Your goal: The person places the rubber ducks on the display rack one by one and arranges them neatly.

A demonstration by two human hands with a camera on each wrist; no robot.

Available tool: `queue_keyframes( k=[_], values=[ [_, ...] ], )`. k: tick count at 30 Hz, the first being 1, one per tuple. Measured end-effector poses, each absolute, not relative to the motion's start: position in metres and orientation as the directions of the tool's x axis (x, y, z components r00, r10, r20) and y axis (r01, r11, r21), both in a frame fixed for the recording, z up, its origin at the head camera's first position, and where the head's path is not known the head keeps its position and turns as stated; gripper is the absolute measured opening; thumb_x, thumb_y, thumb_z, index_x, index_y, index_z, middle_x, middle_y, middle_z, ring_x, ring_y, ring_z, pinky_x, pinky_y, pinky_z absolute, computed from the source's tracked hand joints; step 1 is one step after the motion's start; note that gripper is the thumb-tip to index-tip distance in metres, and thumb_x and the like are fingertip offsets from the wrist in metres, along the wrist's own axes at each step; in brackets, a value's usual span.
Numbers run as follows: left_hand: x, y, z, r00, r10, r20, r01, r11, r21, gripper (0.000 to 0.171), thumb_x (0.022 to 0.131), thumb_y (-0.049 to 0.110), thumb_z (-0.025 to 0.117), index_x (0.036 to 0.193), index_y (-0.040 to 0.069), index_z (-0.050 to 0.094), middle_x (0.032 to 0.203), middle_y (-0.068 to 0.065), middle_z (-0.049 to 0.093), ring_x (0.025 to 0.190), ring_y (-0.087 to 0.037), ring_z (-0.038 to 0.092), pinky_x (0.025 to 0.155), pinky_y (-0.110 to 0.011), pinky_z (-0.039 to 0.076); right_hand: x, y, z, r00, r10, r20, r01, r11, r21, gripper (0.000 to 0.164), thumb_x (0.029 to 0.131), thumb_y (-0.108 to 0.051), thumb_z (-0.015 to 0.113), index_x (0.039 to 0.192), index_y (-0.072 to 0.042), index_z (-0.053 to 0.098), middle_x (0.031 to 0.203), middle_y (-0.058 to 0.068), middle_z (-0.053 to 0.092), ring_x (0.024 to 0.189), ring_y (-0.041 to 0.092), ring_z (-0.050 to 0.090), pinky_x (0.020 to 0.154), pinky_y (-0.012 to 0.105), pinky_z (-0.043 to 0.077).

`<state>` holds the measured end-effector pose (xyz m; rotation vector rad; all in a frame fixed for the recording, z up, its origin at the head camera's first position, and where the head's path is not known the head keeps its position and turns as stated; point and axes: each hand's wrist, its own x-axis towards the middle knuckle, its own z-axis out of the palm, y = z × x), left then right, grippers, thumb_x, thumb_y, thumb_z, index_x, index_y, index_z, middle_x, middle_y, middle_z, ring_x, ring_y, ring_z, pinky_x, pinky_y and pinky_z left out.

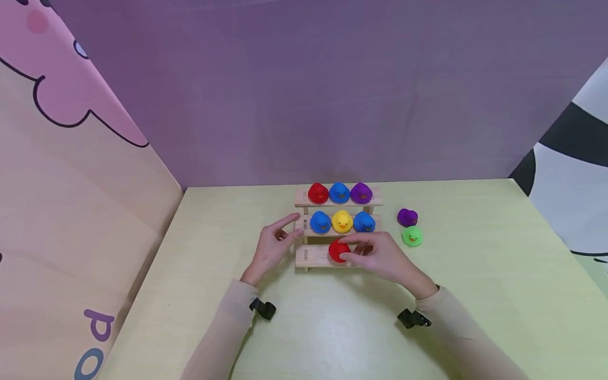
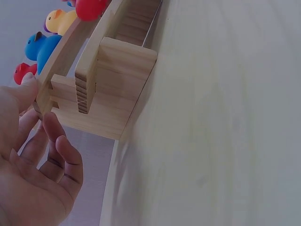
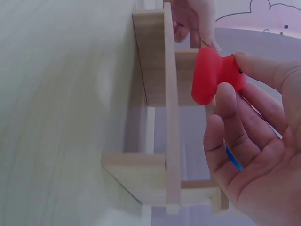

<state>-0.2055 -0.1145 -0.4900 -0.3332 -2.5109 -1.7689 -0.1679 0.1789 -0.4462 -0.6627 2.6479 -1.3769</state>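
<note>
A three-step wooden rack [image 1: 311,257] stands on the table. My right hand [image 1: 383,255] pinches a red rubber duck [image 3: 207,77] between thumb and fingertips, close over the lowest step. At the rack's left side, my left hand [image 1: 273,246] grips the end of the middle step, thumb on one face and fingers curled at the other. That step carries a blue duck [image 1: 320,222], a yellow duck [image 1: 342,221] and another blue duck [image 1: 364,222]. Along the top step sit a red duck [image 1: 318,193], a blue duck [image 1: 339,193] and a purple duck [image 1: 361,193].
Right of the rack, a purple duck [image 1: 407,217] and a green duck [image 1: 412,236] lie on the pale table [image 1: 313,327]. Behind the table's back edge rises a purple backdrop [image 1: 304,95], with printed panels at both sides.
</note>
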Motion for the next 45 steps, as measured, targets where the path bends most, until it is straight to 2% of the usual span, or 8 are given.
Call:
queue_keyframes(
  k=[8,14,27,35,45],
  values=[
    [-0.206,-0.117,-0.489,-0.978,0.139,0.156,0.194,0.327,0.925,0.045,0.102,0.026,0.075,0.146,0.023,0.068,0.103,-0.020,0.069,0.077,-0.019,0.055,0.057,-0.022,0.038,-0.169,0.159,-0.446,-0.888,-0.439,0.139,-0.373,0.507,-0.777,0.030,0.092,-0.022,0.085,0.121,-0.014,0.082,0.094,0.000,0.081,0.077,0.013,0.068,0.067,0.026,0.057],
    [-0.205,-0.120,-0.490,-0.979,0.136,0.150,0.187,0.321,0.928,0.046,0.102,0.025,0.075,0.147,0.023,0.067,0.091,-0.022,0.064,0.075,-0.018,0.054,0.056,-0.022,0.038,-0.171,0.146,-0.447,-0.876,-0.462,0.141,-0.393,0.514,-0.762,0.031,0.093,-0.023,0.084,0.122,-0.013,0.081,0.097,0.001,0.081,0.079,0.011,0.068,0.066,0.026,0.057],
    [-0.206,-0.120,-0.491,-0.978,0.140,0.153,0.191,0.318,0.929,0.045,0.102,0.027,0.075,0.147,0.023,0.067,0.090,-0.020,0.064,0.075,-0.019,0.055,0.055,-0.022,0.038,-0.176,0.135,-0.452,-0.886,-0.448,0.120,-0.368,0.523,-0.768,0.030,0.091,-0.022,0.085,0.120,-0.012,0.081,0.088,-0.003,0.077,0.076,0.011,0.065,0.066,0.025,0.056],
    [-0.205,-0.121,-0.492,-0.977,0.133,0.167,0.201,0.312,0.929,0.045,0.101,0.025,0.076,0.145,0.023,0.068,0.081,-0.010,0.063,0.074,-0.019,0.055,0.054,-0.023,0.037,-0.176,0.130,-0.454,-0.877,-0.462,0.133,-0.382,0.501,-0.776,0.029,0.093,-0.023,0.085,0.120,-0.013,0.082,0.085,-0.005,0.074,0.074,0.013,0.062,0.066,0.024,0.054],
    [-0.206,-0.121,-0.492,-0.976,0.137,0.168,0.204,0.315,0.927,0.045,0.101,0.027,0.076,0.145,0.023,0.068,0.083,-0.015,0.062,0.074,-0.020,0.054,0.053,-0.023,0.037,-0.175,0.129,-0.454,-0.883,-0.453,0.123,-0.373,0.517,-0.770,0.030,0.093,-0.024,0.085,0.121,-0.015,0.081,0.085,-0.006,0.073,0.075,0.013,0.061,0.066,0.024,0.053]
  ],
)
